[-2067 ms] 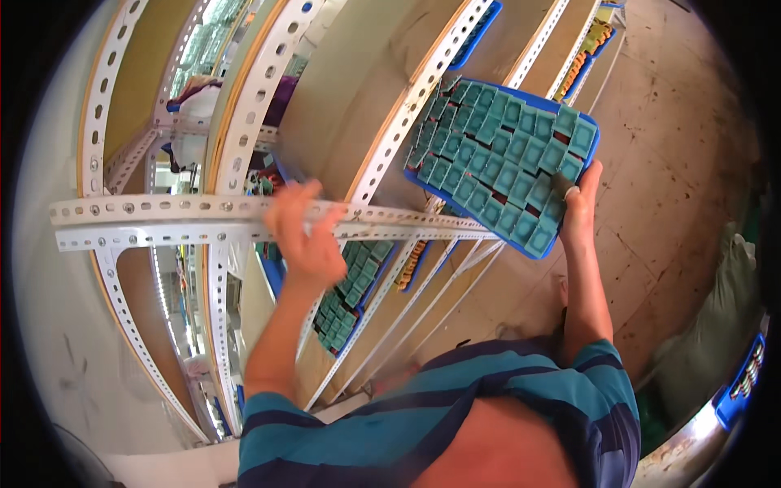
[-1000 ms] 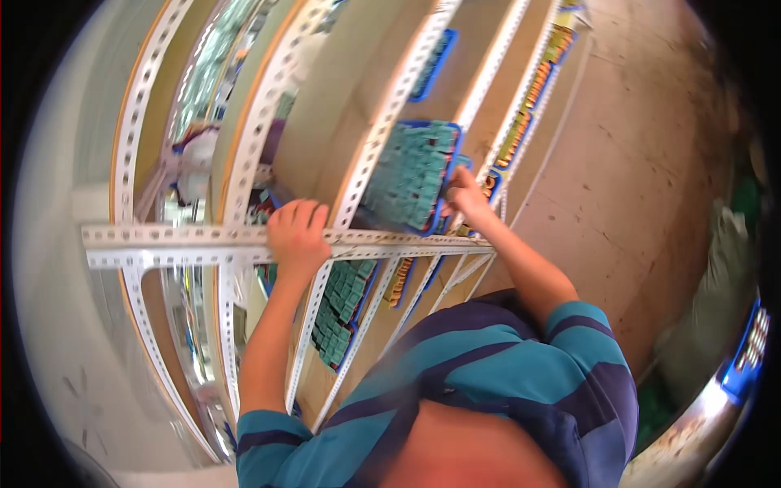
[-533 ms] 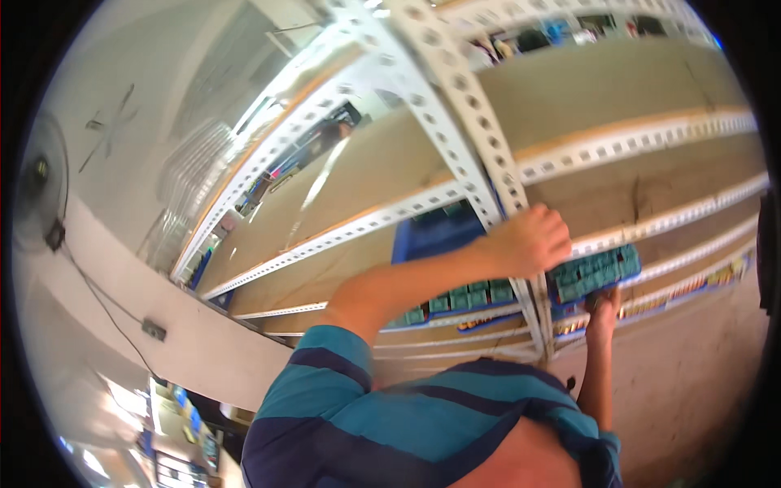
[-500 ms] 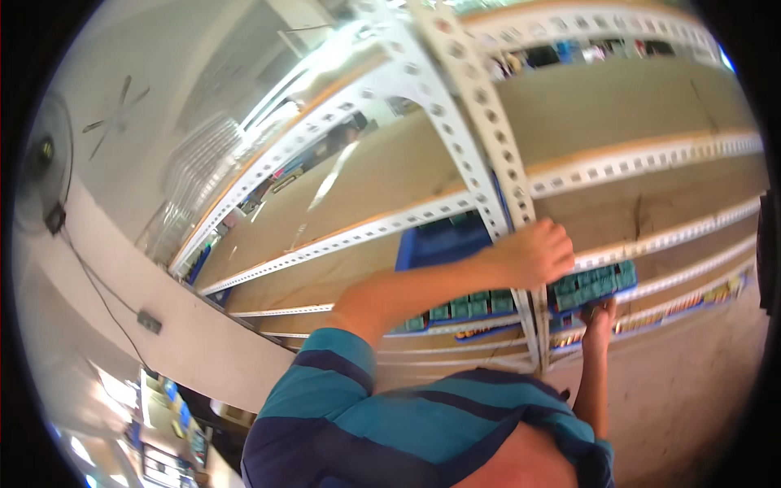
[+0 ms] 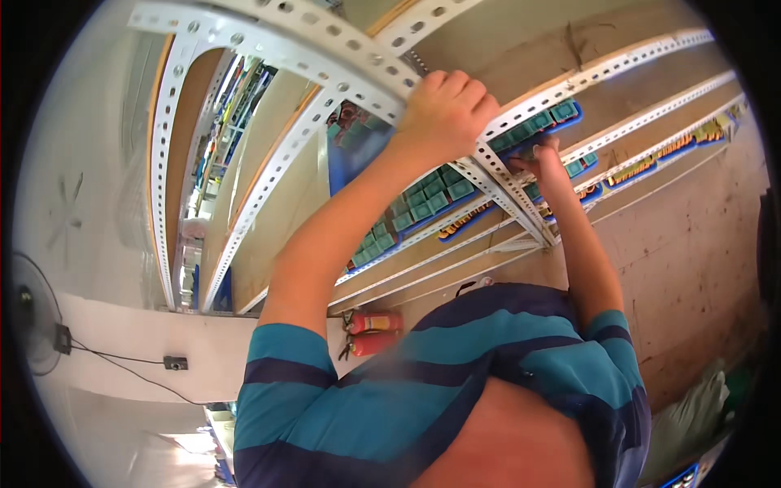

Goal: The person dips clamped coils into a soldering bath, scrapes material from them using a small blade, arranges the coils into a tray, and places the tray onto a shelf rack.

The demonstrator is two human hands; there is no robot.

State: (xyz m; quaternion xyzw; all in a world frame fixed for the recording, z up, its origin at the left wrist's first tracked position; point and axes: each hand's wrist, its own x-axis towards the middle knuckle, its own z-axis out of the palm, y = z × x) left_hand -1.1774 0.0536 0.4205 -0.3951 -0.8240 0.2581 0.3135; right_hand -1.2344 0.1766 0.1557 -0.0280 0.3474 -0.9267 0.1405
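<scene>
My left hand (image 5: 452, 114) is closed around the white perforated shelf post (image 5: 382, 73), its knuckles facing up. Lower and to the right, my right hand (image 5: 548, 169) is at the front of a blue tray (image 5: 579, 114) with several green block-shaped parts (image 5: 538, 124) in rows. Its fingers are bent against the near edge of the tray, their tips partly hidden. This tray lies on a shelf just under a white perforated beam. Left of the post, below my left forearm, more green parts (image 5: 427, 198) sit in blue trays.
Lower shelves hold blue trays of yellow-orange parts (image 5: 630, 175). A larger blue bin (image 5: 340, 163) stands behind my left forearm. Two red fire extinguishers (image 5: 373, 333) are near the wall at lower left. A wall fan (image 5: 31, 309) is at the far left.
The view has turned and tilted down, bringing the extinguishers into sight. My left hand remains at the post. My right hand stays by the tray of green parts, which now shows farther under the beam.
</scene>
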